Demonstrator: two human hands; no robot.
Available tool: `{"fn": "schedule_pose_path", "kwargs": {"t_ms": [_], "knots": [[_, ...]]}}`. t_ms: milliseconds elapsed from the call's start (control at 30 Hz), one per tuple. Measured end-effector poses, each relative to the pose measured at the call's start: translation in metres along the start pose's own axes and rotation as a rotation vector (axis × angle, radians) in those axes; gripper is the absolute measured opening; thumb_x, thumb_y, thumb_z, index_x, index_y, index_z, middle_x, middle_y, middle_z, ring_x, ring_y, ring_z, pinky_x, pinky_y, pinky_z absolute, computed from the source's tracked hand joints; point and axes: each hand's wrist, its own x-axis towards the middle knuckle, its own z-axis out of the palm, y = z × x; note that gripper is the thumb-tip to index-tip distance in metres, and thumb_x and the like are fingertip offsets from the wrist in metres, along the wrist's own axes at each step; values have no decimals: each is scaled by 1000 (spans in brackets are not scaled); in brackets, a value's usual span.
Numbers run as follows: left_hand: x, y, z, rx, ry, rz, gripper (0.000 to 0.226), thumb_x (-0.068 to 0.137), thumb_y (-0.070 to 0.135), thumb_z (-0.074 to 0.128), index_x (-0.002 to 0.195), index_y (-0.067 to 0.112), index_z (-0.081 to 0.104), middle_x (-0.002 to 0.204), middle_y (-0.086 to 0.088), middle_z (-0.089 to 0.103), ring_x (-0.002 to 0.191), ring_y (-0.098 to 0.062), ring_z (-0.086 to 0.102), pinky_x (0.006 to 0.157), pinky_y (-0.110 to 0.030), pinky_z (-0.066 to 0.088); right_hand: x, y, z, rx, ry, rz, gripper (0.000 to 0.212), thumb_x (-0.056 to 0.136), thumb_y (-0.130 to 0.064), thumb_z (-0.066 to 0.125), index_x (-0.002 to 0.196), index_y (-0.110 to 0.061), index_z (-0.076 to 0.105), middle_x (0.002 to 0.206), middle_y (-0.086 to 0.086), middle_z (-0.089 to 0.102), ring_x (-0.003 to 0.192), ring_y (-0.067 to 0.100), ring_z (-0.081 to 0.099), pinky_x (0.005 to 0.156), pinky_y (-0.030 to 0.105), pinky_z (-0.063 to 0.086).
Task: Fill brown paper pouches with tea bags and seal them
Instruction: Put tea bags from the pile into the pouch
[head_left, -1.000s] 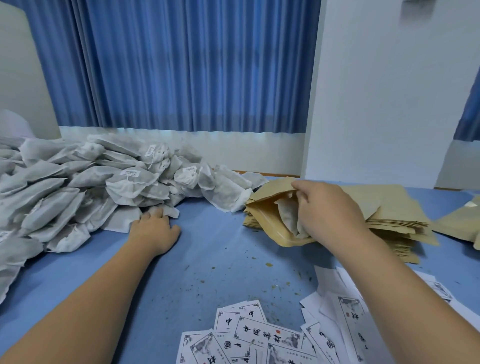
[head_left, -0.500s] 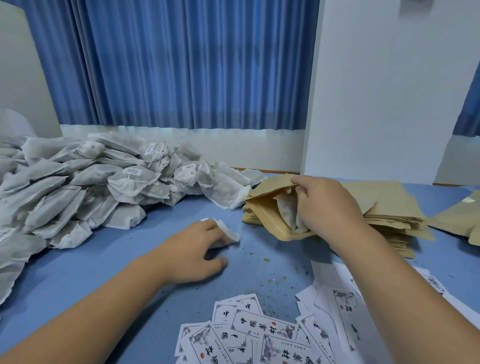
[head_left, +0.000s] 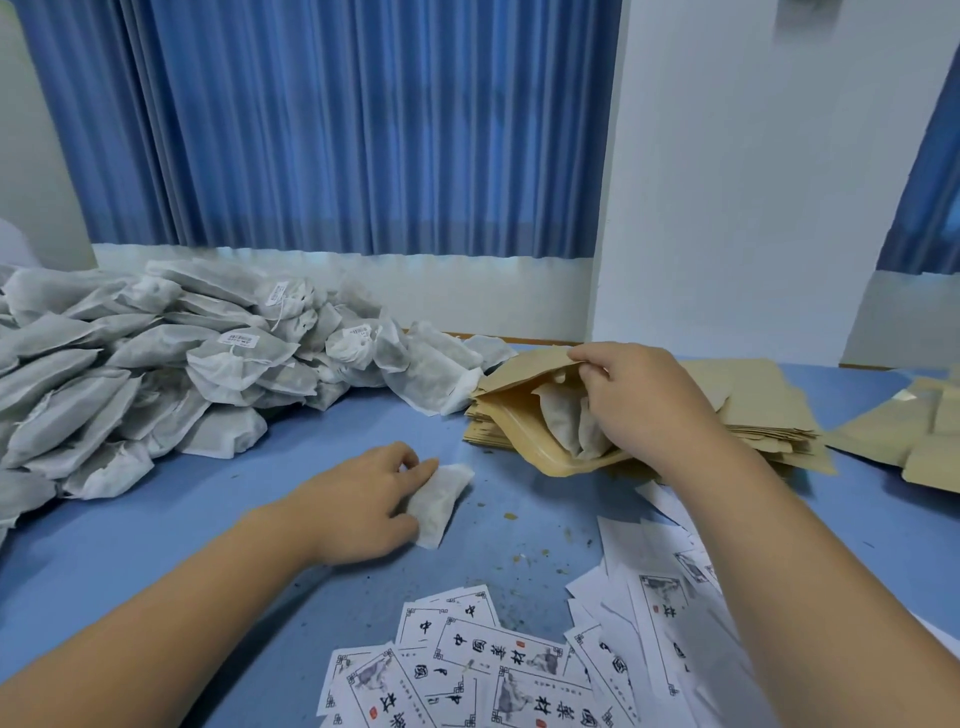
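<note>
I see a blue table (head_left: 156, 545) set against a white wall and a blue curtain (head_left: 337, 130). My left hand (head_left: 358, 504) pinches one white tea bag (head_left: 439, 501), fingers curled over its top and thumb at its near edge. The bag lies flat on the table, sticking out past the fingertips. My right hand (head_left: 639, 405) hooks its fingers over the upper lip of a brown pouch (head_left: 524, 441) and holds the mouth wide. Just below those fingers, bagged tea (head_left: 558, 421) sits inside.

The pouch rests on a stack of flat pouches (head_left: 753, 405) that spreads behind and right of the right hand. Between the two hands the table shows only loose crumbs (head_left: 511, 517). Beyond the left fingers lies the big heap of tea bags (head_left: 156, 364), and its near end reaches the stack. Printed labels (head_left: 493, 670) are scattered on my side of both hands, some under the right forearm. More loose pouches (head_left: 909, 441) lie well right of the right hand.
</note>
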Motion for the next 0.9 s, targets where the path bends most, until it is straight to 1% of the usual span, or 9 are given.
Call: {"fn": "schedule_pose_path", "kwargs": {"t_ms": [67, 167, 333, 467, 567, 667, 733, 800, 900], "knots": [[0, 1, 1, 20, 41, -8, 69, 92, 47, 43, 153, 31, 18, 143, 10, 32, 130, -12, 34, 100, -25, 34, 0, 1, 0, 3, 2, -5, 31, 99, -23, 41, 116, -33, 65, 117, -1, 64, 106, 22, 57, 88, 36, 48], [1, 2, 1, 11, 133, -17, 67, 89, 48, 50, 150, 31, 28, 130, 7, 47, 124, -12, 38, 97, -24, 37, 1, 2, 1, -2, 3, -12, 31, 99, -22, 41, 114, -32, 66, 116, -1, 65, 104, 22, 57, 88, 37, 48], [-5, 4, -6, -182, 195, 0, 74, 83, 39, 64, 148, 28, 32, 122, 10, 54, 115, -8, 42, 98, -21, 34, 2, 3, 3, 17, 2, -8, 30, 99, -22, 41, 114, -32, 66, 114, -2, 65, 103, 22, 57, 89, 38, 48], [-16, 23, -26, -363, 507, 164, 59, 76, 31, 70, 132, 27, 53, 105, 25, 53, 96, 5, 44, 89, -17, 36, 3, 4, 5, 11, -3, -2, 30, 99, -24, 41, 115, -34, 65, 113, -2, 65, 101, 22, 57, 88, 38, 49], [-20, 49, -43, -276, 687, 314, 52, 73, 30, 71, 123, 17, 62, 99, 22, 57, 86, 6, 42, 85, -7, 31, 3, 4, 5, 15, 3, 1, 30, 99, -24, 41, 115, -34, 65, 113, -2, 65, 100, 21, 58, 86, 37, 49], [-15, 77, -47, -129, 774, 323, 51, 76, 33, 73, 123, 17, 63, 108, 7, 66, 93, -17, 57, 81, -29, 49, 2, 3, 4, 11, 3, 2, 32, 98, -23, 41, 118, -34, 64, 118, -2, 64, 102, 22, 58, 88, 37, 49], [-6, 92, -51, -49, 770, 286, 50, 80, 32, 72, 127, 19, 61, 114, 4, 65, 98, -24, 61, 71, -36, 53, 1, 2, 3, 10, -13, -4, 37, 94, -18, 42, 120, -34, 63, 122, -2, 62, 105, 23, 57, 89, 39, 49], [8, 101, -58, -6, 657, 231, 49, 87, 37, 61, 134, 27, 52, 123, 9, 58, 108, -20, 57, 72, -34, 50, 2, 3, 2, 9, -21, -8, 40, 93, -17, 41, 123, -34, 61, 125, -1, 61, 109, 23, 56, 91, 40, 49], [31, 105, -62, 57, 464, 186, 36, 89, 40, 54, 124, 30, 53, 118, 11, 57, 108, -17, 55, 72, -32, 48, 4, 4, 2, 2, 11, -7, 36, 97, -23, 39, 124, -33, 60, 127, 0, 61, 112, 23, 55, 94, 40, 47]]}}
